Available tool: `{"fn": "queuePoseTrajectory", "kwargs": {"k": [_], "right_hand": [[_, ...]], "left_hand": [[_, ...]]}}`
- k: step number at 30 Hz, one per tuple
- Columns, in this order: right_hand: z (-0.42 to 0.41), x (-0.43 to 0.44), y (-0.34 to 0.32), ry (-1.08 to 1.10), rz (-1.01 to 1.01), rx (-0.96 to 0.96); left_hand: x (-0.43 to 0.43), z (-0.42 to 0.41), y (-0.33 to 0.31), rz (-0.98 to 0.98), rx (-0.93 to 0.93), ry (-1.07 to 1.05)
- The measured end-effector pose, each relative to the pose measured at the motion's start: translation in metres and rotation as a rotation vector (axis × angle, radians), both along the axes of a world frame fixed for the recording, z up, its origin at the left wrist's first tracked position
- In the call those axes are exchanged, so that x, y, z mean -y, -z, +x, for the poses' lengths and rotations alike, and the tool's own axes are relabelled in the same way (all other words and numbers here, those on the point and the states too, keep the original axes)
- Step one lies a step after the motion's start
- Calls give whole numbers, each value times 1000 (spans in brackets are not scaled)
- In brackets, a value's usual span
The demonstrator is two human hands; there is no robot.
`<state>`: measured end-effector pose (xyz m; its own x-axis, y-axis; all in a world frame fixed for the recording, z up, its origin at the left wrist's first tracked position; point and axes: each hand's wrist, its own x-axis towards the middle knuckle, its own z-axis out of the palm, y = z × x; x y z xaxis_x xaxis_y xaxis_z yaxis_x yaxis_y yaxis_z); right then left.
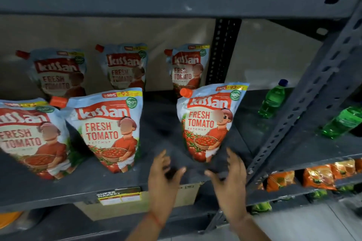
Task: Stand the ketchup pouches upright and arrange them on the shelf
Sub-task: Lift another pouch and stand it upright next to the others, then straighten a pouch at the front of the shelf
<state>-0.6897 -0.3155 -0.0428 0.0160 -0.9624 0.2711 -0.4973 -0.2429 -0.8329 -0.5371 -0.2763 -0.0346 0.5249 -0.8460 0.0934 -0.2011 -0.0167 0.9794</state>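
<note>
Several Kissan ketchup pouches stand upright on the dark grey shelf (160, 123). The front row holds a left pouch (29, 137), a middle pouch (109, 131) and a right pouch (207, 121). Behind them stand three more: back left pouch (58, 74), back middle pouch (125, 66), back right pouch (186, 66). My left hand (162, 178) and my right hand (229, 180) hover just below the front right pouch, fingers spread, apart from it and holding nothing.
Two green bottles (273, 100) (342, 123) lie or lean on the same shelf at the right. A slanted perforated metal upright (305, 101) crosses the right side. Orange snack packets (317, 176) fill the lower shelf. A price label (119, 195) sits on the shelf's front edge.
</note>
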Motion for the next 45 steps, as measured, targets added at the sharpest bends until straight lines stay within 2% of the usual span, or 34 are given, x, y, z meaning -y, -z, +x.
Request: {"fn": "queuePoseTrajectory", "kwargs": {"k": [2,3,6,8,11,16,25,27,29,30,32,35,37,40,42,45], "right_hand": [[24,-33,4,-95,-163,-80],[42,-38,3,-203,-169,-74],[101,-24,-13,-430,26,53],[135,-6,-28,-554,207,145],[167,10,-31,-715,348,217],[169,16,-17,-624,332,214],[144,17,-25,-610,286,249],[142,3,-23,-473,188,305],[141,-24,-12,-250,-20,208],[144,-41,-5,-215,-116,132],[157,-69,8,-342,-199,22],[207,-79,-2,-551,-97,-11],[240,-65,-17,-614,61,56],[285,-38,-28,-688,289,127],[303,-29,-26,-733,341,129],[320,-32,-20,-692,326,123]], "left_hand": [[-35,21,7,-44,70,-202],[-49,40,11,-37,100,-264],[-59,98,8,61,173,-355],[-52,130,-1,113,166,-304],[-37,156,-8,104,147,-68],[-18,157,-16,77,1,147],[-13,140,-14,69,87,201],[-25,142,-10,50,120,131],[-51,151,-1,29,127,-84],[-68,160,4,18,136,-195],[-98,180,9,6,193,-355],[-117,230,1,42,219,-478],[-109,264,-9,93,221,-367],[-95,296,-25,108,157,-18],[-87,301,-28,166,94,92],[-86,315,-18,157,84,107]]}}
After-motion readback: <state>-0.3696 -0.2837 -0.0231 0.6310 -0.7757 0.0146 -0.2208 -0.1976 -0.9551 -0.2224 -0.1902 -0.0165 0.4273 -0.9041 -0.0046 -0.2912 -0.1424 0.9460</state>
